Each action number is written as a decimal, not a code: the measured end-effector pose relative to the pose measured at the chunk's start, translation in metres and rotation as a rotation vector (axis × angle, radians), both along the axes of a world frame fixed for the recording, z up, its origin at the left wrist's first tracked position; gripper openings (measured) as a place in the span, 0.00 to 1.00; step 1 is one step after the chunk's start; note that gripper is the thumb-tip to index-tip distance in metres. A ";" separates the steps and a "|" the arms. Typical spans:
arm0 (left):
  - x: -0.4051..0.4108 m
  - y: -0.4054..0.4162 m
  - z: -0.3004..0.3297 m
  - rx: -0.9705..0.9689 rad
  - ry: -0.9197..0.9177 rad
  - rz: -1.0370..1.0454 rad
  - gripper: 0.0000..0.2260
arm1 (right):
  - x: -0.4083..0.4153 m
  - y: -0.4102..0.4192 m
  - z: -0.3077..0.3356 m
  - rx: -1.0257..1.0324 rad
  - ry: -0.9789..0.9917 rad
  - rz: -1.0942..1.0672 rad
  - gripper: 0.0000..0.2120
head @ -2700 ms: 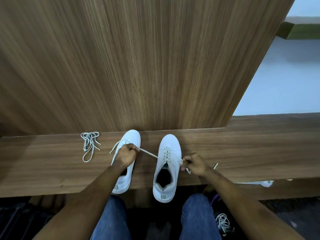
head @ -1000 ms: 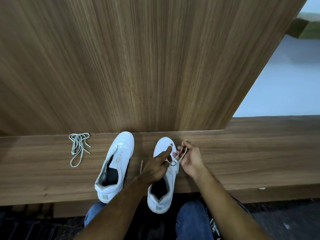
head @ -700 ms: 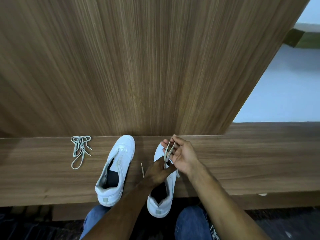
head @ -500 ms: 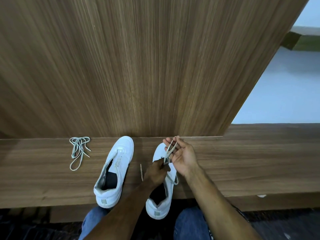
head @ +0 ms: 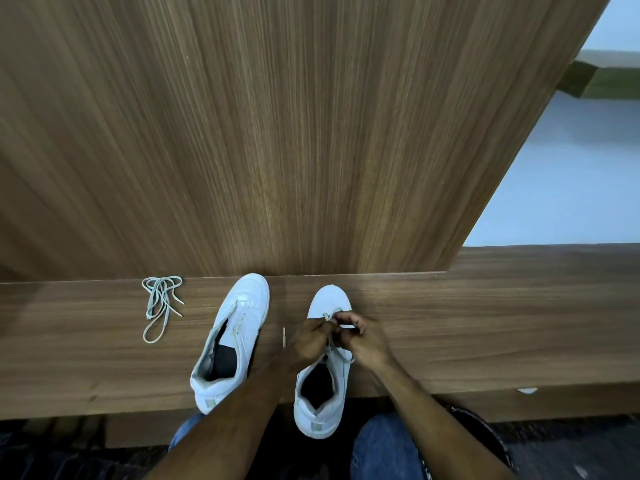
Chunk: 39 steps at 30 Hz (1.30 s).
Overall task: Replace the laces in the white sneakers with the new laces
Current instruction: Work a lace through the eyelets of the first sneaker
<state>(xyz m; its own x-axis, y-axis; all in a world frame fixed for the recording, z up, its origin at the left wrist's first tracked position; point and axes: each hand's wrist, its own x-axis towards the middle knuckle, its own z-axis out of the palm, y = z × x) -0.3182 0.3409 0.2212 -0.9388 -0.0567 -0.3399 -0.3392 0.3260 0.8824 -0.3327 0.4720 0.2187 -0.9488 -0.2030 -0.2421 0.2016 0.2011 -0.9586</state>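
Two white sneakers stand toes-away on the wooden shelf [head: 485,323]. The left sneaker [head: 232,341] is tilted, its tongue open. Over the lace area of the right sneaker [head: 323,382] my left hand [head: 308,341] and my right hand [head: 363,337] meet, both pinching the pale lace [head: 334,315] threaded in that shoe. A lace tip [head: 284,336] lies between the two shoes. A loose bundled lace [head: 160,303] rests on the shelf to the left.
A tall wooden panel [head: 277,133] rises right behind the shelf. A pale wall [head: 571,174] shows at the right. My knees in blue jeans [head: 381,448] sit under the shelf's front edge, over which the right sneaker's heel hangs.
My right hand has dropped from a raised, open-palmed hold of lace loops to the shoe's eyelets. Both hands now close together on the lace. The shoes have not moved.
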 end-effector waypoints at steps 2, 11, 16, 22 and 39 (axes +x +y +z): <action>0.001 -0.001 0.001 0.023 -0.026 0.023 0.19 | -0.005 0.000 -0.001 0.001 0.034 -0.005 0.08; 0.003 0.000 0.005 0.021 -0.040 0.067 0.28 | -0.011 0.017 0.002 0.093 0.037 -0.088 0.14; 0.001 -0.001 0.000 0.137 -0.072 0.165 0.20 | 0.005 0.038 0.007 -0.048 -0.226 -0.196 0.07; 0.000 0.001 -0.006 0.103 -0.022 0.183 0.19 | 0.022 0.038 0.016 0.113 -0.341 0.177 0.23; 0.006 -0.007 0.013 -0.077 -0.022 0.122 0.11 | 0.009 -0.009 -0.011 0.597 0.185 0.217 0.12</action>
